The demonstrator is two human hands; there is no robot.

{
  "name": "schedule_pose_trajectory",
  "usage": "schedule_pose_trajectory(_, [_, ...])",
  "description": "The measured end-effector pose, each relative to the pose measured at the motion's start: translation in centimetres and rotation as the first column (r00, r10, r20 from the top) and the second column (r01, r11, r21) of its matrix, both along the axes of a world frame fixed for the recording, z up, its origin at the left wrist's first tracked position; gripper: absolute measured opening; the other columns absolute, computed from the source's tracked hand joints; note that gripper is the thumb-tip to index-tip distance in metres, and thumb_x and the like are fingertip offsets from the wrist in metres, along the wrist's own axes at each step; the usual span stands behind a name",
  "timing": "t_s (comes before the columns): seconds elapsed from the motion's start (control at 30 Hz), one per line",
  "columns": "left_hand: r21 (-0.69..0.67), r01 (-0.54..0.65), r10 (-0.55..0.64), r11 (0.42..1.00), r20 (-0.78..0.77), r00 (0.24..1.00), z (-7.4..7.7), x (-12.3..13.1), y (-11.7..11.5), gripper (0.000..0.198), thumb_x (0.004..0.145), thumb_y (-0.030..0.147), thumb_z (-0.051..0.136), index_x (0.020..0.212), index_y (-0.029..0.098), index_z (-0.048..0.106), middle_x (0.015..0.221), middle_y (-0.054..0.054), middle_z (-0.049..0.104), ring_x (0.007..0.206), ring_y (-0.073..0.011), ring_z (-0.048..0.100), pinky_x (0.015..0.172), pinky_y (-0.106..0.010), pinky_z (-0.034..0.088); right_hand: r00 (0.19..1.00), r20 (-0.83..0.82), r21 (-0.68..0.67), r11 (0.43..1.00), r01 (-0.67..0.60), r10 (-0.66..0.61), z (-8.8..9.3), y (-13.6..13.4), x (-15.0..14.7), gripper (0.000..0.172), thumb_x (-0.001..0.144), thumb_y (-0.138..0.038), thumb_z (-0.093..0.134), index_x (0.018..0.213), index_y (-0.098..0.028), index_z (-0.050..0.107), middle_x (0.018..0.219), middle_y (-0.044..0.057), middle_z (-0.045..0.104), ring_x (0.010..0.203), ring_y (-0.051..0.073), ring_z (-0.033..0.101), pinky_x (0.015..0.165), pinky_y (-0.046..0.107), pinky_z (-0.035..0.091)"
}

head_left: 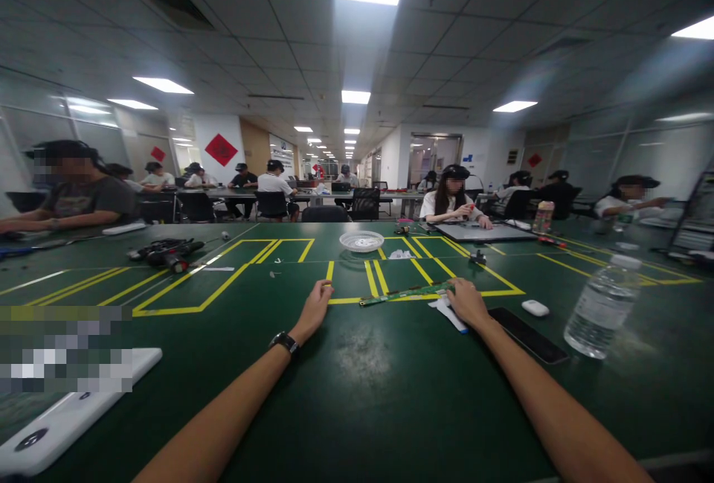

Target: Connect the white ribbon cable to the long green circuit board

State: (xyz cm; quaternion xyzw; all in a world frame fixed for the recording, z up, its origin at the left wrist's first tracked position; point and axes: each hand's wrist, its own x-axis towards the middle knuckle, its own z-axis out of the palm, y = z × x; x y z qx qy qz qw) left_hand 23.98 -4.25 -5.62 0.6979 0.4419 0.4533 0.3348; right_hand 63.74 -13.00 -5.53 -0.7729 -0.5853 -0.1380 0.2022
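A long, narrow green circuit board (404, 293) lies across the yellow tape on the dark green tabletop. My right hand (467, 303) has its fingers closed at the board's right end. Under and beside that hand is a white piece with a blue edge (448, 315), partly covered. My left hand (313, 312), with a dark watch on the wrist, is curled beyond the board's left end, apart from it. Its fingertips are pressed together near a strip of yellow tape; what they hold, if anything, is too small to make out.
A white plastic basket (361, 242) stands ahead. To the right are a black phone (527, 334), a white earbud case (535, 308) and a water bottle (603, 304). Power tools (167, 252) and a white device (83, 412) lie left. Several people sit around.
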Motion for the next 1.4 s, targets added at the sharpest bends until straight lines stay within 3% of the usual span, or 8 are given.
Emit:
schedule_pose_trajectory(0.1, [0.039,0.041,-0.038,0.998,-0.068,0.997,0.1,0.3,-0.4,0.039,0.087,0.042,0.038,0.114,0.016,0.05,0.093,-0.005,0.061,0.086,-0.0182,0.057,0.081,-0.03,0.044,0.994,0.054,-0.104,0.99,-0.093,0.099,-0.4,0.7,-0.8,0.036,0.09,-0.027,0.037,0.112,-0.013,0.062,0.12,0.014,0.058,0.111,0.024,0.05,0.096,0.034,0.034])
schedule_pose_trajectory(0.4, [0.034,0.173,-0.165,0.984,-0.164,0.973,-1.1,0.3,0.2,0.039,0.087,0.04,0.038,0.117,0.017,0.047,0.092,-0.005,0.063,0.087,-0.0184,0.059,0.083,-0.03,0.042,0.996,0.059,-0.274,0.958,0.079,-0.065,-1.7,1.8,-0.3,0.049,0.093,-0.031,0.026,0.135,-0.015,0.046,0.143,0.011,0.041,0.132,0.03,0.031,0.103,0.047,0.027])
schedule_pose_trajectory(0.57, [0.047,0.172,-0.159,0.984,-0.205,0.966,-1.2,0.2,0.4,0.04,0.088,0.042,0.036,0.119,0.018,0.046,0.096,-0.006,0.064,0.09,-0.0183,0.059,0.084,-0.029,0.042,0.992,0.095,-0.158,0.982,0.102,-0.088,-1.8,1.9,-0.6,0.055,0.09,-0.028,0.032,0.143,-0.015,0.032,0.148,0.012,0.032,0.134,0.029,0.027,0.106,0.045,0.024])
schedule_pose_trajectory(0.7, [0.117,0.145,-0.101,0.982,-0.319,0.943,-0.9,0.3,-0.2,0.038,0.09,0.039,0.034,0.119,0.019,0.047,0.097,-0.005,0.063,0.091,-0.0179,0.058,0.084,-0.029,0.041,0.986,0.164,-0.079,0.996,0.046,-0.032,-1.4,1.6,-0.8,0.046,0.086,-0.023,0.039,0.13,-0.013,0.049,0.139,0.015,0.042,0.128,0.026,0.035,0.105,0.04,0.026])
schedule_pose_trajectory(1.07, [0.349,0.375,-0.007,0.859,-0.724,0.69,-0.1,1.0,-2.7,0.031,0.092,0.032,0.038,0.117,0.02,0.052,0.112,-0.009,0.056,0.104,-0.0227,0.049,0.087,-0.035,0.038,0.993,0.077,0.003,0.996,-0.089,0.088,2.6,-0.8,-1.6,0.033,0.086,-0.017,0.044,0.115,-0.017,0.059,0.122,0.012,0.056,0.112,0.026,0.049,0.093,0.037,0.037])
schedule_pose_trajectory(1.2, [0.352,0.39,-0.006,0.851,-0.736,0.677,-0.1,1.0,-2.6,0.025,0.092,0.029,0.038,0.109,0.021,0.056,0.109,-0.008,0.055,0.102,-0.0218,0.049,0.086,-0.035,0.039,0.904,-0.071,-0.055,0.903,-0.425,0.421,3.6,-1.7,-7.7,0.028,0.089,-0.019,0.04,0.107,-0.015,0.062,0.106,0.01,0.063,0.097,0.02,0.057,0.089,0.03,0.041])
schedule_pose_trajectory(1.33, [0.361,0.396,0.002,0.845,-0.741,0.672,-0.2,1.0,-2.6,0.023,0.092,0.027,0.039,0.106,0.022,0.057,0.107,-0.007,0.055,0.101,-0.0214,0.048,0.085,-0.035,0.039,0.684,-0.062,-0.217,0.659,-0.72,0.727,2.5,-3.3,-14.3,0.028,0.088,-0.025,0.047,0.112,-0.019,0.06,0.109,0.009,0.06,0.1,0.021,0.054,0.09,0.032,0.041])
schedule_pose_trajectory(1.4, [0.365,0.397,0.009,0.842,-0.745,0.667,-0.2,1.0,-2.6,0.022,0.092,0.025,0.039,0.104,0.022,0.057,0.106,-0.006,0.055,0.101,-0.0212,0.048,0.085,-0.035,0.039,0.681,0.01,-0.229,0.664,-0.712,0.733,2.0,-3.9,-16.1,0.028,0.089,-0.023,0.044,0.111,-0.017,0.06,0.11,0.011,0.057,0.1,0.022,0.053,0.09,0.034,0.04])
